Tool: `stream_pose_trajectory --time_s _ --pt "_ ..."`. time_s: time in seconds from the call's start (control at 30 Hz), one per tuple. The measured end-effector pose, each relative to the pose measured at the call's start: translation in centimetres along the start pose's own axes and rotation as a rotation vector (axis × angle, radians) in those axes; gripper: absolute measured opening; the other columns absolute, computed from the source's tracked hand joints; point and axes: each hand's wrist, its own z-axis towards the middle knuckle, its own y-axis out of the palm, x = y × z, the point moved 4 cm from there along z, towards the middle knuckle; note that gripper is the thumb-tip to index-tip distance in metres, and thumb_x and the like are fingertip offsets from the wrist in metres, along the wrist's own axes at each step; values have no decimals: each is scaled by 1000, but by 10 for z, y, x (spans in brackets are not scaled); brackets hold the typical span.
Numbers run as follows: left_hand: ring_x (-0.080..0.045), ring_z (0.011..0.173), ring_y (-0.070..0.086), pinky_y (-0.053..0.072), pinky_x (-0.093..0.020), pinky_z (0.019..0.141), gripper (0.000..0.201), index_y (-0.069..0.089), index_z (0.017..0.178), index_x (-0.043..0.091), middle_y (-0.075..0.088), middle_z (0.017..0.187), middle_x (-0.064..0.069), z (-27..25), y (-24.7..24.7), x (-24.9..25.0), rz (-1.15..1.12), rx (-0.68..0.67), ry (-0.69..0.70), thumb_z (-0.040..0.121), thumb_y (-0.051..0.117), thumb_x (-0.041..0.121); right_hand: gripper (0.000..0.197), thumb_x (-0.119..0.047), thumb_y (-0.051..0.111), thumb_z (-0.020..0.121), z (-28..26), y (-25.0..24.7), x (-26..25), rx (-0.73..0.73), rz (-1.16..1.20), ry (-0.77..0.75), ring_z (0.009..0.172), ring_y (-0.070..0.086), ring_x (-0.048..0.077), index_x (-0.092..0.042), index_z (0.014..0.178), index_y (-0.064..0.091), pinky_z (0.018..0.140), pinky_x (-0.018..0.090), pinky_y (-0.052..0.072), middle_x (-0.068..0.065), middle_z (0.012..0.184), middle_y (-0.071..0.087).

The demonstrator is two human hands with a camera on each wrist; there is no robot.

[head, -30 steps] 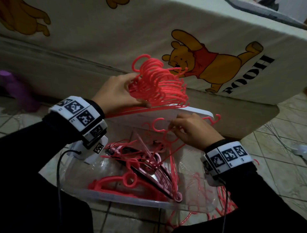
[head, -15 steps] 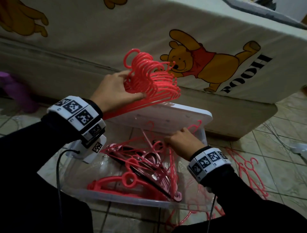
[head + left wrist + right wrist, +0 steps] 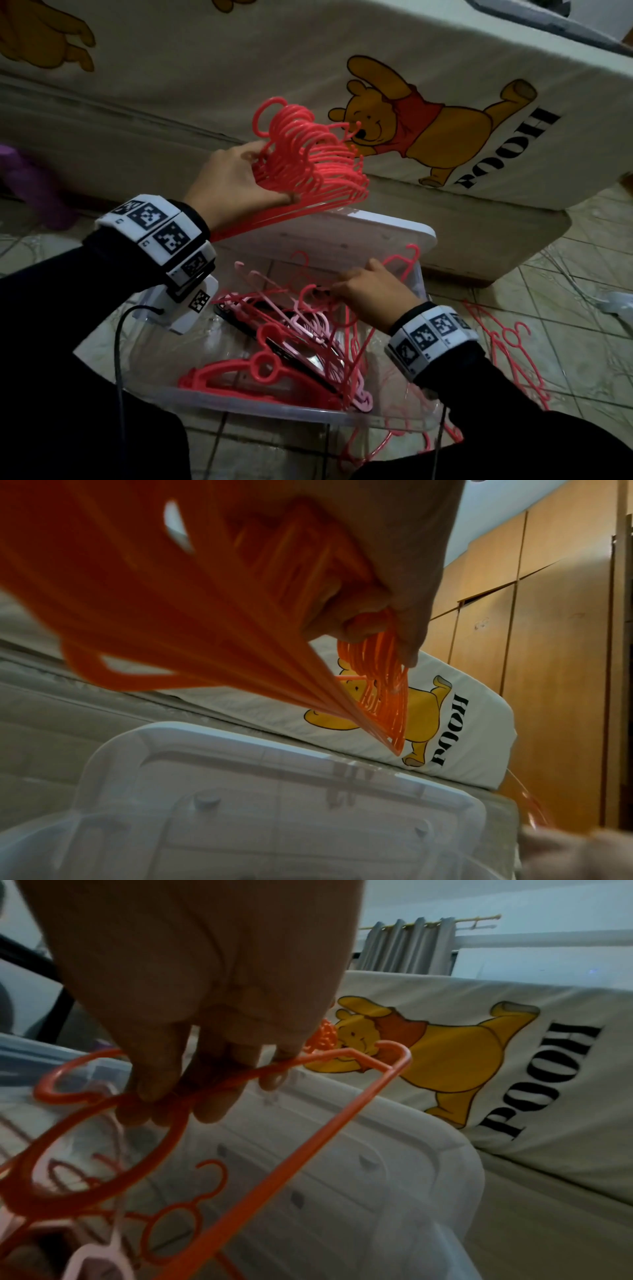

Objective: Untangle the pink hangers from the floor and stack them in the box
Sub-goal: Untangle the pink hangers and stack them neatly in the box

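**Me:** My left hand (image 3: 236, 185) clamps a fanned bundle of pink hangers (image 3: 315, 164), thumb under, fingers over, held above the box (image 3: 308, 413). My right hand (image 3: 370, 294) pinches a single hanger (image 3: 308, 1123) near its neck, down inside the box over the loose pile (image 3: 291, 342).

**Other:** What could go wrong?

**Me:** I judge that the hook may snag on the pile as it comes out and drag others with it. The bundle could also splay and slip, since it's thin, smooth plastic.

**Other:** And the rest?

**Me:** More hangers (image 3: 507, 346) lie tangled on the tiled floor (image 3: 565, 342) beside the box. They're slim rods with round loops below curled hooks. The box is clear and glossy; its white lid (image 3: 325, 236) seems propped behind, though the dim view makes that unsure.
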Motion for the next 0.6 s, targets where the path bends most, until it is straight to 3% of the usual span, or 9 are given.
stream_pose_trajectory --time_s 0.07,0.13,0.2,0.33,0.47,0.6 --pt "13 85 62 49 -15 85 42 64 90 44 67 84 27 -1 0 2 3 -5 2 51 72 56 20 -26 48 95 2 11 -6 -27 -9 -20 101 57 14 -30 106 64 76 33 23 -10 104 62" --pt "12 86 63 50 -17 86 47 66 95 40 68 85 24 -1 1 2 9 -6 7 52 72 57 18 -24 50 95 4 18 -7 -46 -12 -24 100 58 15 -29 105 64 74 31 21 -10 103 63" --pt "7 88 65 52 -25 89 52 67 101 36 71 90 18 -1 0 3 3 -1 17 53 73 57 16 -23 50 94 4 20 -3 -50 3 -7 101 59 16 -27 102 64 78 32 27 -8 106 64" --pt "9 86 64 52 -24 87 40 63 91 43 69 87 21 -2 -1 4 -22 20 32 55 74 57 21 -25 52 93 1 21 14 -62 141 53 107 60 21 -28 110 65 91 32 41 -3 113 66" --pt "12 86 63 52 -20 86 36 61 90 51 66 84 32 -5 -5 6 -39 65 49 57 75 56 29 -18 50 94 -3 23 32 -122 148 102 109 60 21 -31 115 64 94 33 44 -3 117 65" --pt "12 85 63 51 -17 84 37 61 91 49 66 83 32 -5 -7 8 -54 81 56 57 74 58 30 -13 49 92 -9 19 47 -144 105 165 112 58 21 -29 113 63 95 33 43 -2 118 64"
